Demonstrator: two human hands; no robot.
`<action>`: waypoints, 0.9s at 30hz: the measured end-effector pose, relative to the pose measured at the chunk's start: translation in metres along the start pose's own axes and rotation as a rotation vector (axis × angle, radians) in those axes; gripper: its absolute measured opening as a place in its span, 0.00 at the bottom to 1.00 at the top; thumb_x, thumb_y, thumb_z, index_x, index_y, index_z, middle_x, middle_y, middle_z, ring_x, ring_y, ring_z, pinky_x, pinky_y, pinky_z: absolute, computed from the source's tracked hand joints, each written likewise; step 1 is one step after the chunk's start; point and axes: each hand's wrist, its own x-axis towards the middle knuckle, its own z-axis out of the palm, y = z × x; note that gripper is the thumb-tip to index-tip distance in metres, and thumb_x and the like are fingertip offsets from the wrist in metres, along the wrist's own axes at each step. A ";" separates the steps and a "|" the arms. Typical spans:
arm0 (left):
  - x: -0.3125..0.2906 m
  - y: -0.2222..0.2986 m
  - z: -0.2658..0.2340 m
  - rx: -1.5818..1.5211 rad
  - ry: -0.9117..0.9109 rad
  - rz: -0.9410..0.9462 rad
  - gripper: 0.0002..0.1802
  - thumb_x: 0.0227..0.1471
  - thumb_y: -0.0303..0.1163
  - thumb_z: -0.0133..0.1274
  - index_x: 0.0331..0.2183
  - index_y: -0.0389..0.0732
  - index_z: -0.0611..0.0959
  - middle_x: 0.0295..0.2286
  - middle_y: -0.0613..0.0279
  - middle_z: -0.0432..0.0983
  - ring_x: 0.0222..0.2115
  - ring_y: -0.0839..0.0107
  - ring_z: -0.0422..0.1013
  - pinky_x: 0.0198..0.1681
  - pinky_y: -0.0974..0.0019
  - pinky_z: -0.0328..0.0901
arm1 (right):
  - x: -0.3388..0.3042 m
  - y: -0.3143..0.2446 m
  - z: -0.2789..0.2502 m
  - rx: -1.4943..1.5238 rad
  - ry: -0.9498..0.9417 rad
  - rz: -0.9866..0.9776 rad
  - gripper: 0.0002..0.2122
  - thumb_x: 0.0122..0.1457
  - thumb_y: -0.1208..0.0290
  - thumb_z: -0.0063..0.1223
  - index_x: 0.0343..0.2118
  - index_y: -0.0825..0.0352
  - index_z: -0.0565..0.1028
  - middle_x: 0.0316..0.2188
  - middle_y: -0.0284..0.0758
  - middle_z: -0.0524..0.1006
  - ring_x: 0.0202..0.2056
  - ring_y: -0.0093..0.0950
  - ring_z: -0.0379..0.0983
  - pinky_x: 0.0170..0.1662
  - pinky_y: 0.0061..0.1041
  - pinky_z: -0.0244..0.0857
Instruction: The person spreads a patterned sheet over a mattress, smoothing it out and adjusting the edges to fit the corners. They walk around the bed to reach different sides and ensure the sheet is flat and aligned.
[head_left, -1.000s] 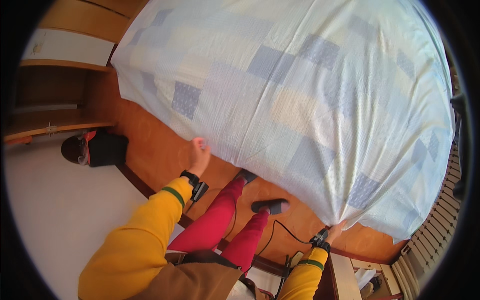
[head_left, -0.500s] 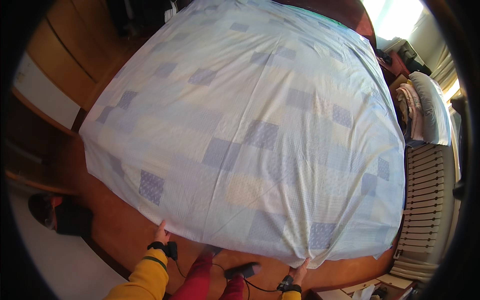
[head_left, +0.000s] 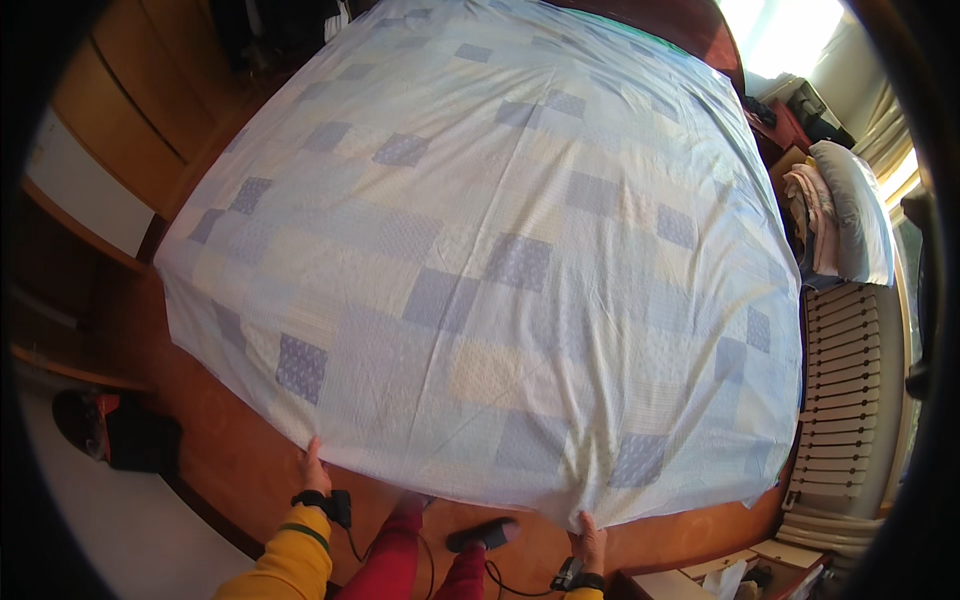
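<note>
A large patchwork-print bed sheet (head_left: 480, 280) in pale blue, cream and lavender squares spreads over the bed, with long creases running from the far end toward me. At its near edge, left of centre, my left hand (head_left: 314, 470) pinches the hem, thumb on top. Farther right along the same edge, my right hand (head_left: 588, 543) grips the hem, and folds fan out from that spot. Fingers of both hands are partly hidden beneath the cloth. Each wrist carries a black strapped device with a cable.
Wooden cabinets (head_left: 130, 80) stand along the left. A white radiator (head_left: 840, 390) lines the right wall, below a pillow (head_left: 853, 215) and folded bedding (head_left: 812, 215). An open drawer unit (head_left: 690, 583) sits at lower right. My slippered foot (head_left: 483, 533) rests on the reddish floor.
My right hand has shifted a little left and the held hem with it, altering the folds there. My left hand has moved slightly left, still on the edge.
</note>
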 end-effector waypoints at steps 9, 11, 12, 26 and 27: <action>-0.003 0.018 -0.005 -0.097 0.119 -0.022 0.15 0.53 0.41 0.59 0.41 0.47 0.76 0.32 0.71 0.70 0.33 0.77 0.66 0.34 0.71 0.64 | 0.028 0.040 0.011 0.339 -0.015 -0.203 0.25 0.61 0.54 0.47 0.57 0.64 0.65 0.53 0.39 0.71 0.54 0.37 0.67 0.53 0.41 0.65; -0.004 0.021 -0.005 -0.043 0.132 -0.048 0.13 0.53 0.40 0.59 0.38 0.47 0.77 0.30 0.71 0.70 0.31 0.78 0.65 0.32 0.72 0.64 | 0.017 0.033 0.034 0.500 -0.024 -0.170 0.28 0.62 0.52 0.50 0.59 0.66 0.63 0.55 0.41 0.69 0.53 0.38 0.68 0.50 0.40 0.69; -0.003 0.021 -0.006 -0.010 0.158 -0.061 0.11 0.53 0.39 0.59 0.37 0.47 0.78 0.29 0.71 0.69 0.30 0.79 0.65 0.31 0.72 0.64 | 0.012 0.028 0.044 0.529 -0.102 -0.069 0.32 0.60 0.54 0.55 0.62 0.66 0.59 0.58 0.39 0.66 0.55 0.38 0.67 0.52 0.39 0.69; 0.005 0.017 -0.007 -0.197 -0.032 -0.087 0.34 0.53 0.47 0.58 0.54 0.38 0.70 0.51 0.57 0.70 0.50 0.63 0.67 0.55 0.59 0.63 | 0.011 0.030 0.045 0.159 -0.032 0.026 0.21 0.62 0.63 0.40 0.51 0.74 0.68 0.48 0.41 0.73 0.46 0.37 0.72 0.51 0.39 0.70; 0.004 0.018 -0.007 -0.181 0.030 -0.144 0.35 0.54 0.50 0.55 0.56 0.38 0.69 0.53 0.57 0.68 0.51 0.62 0.66 0.56 0.59 0.62 | 0.006 0.028 0.053 0.009 0.051 0.008 0.21 0.63 0.62 0.39 0.51 0.74 0.68 0.47 0.42 0.73 0.45 0.37 0.73 0.49 0.38 0.71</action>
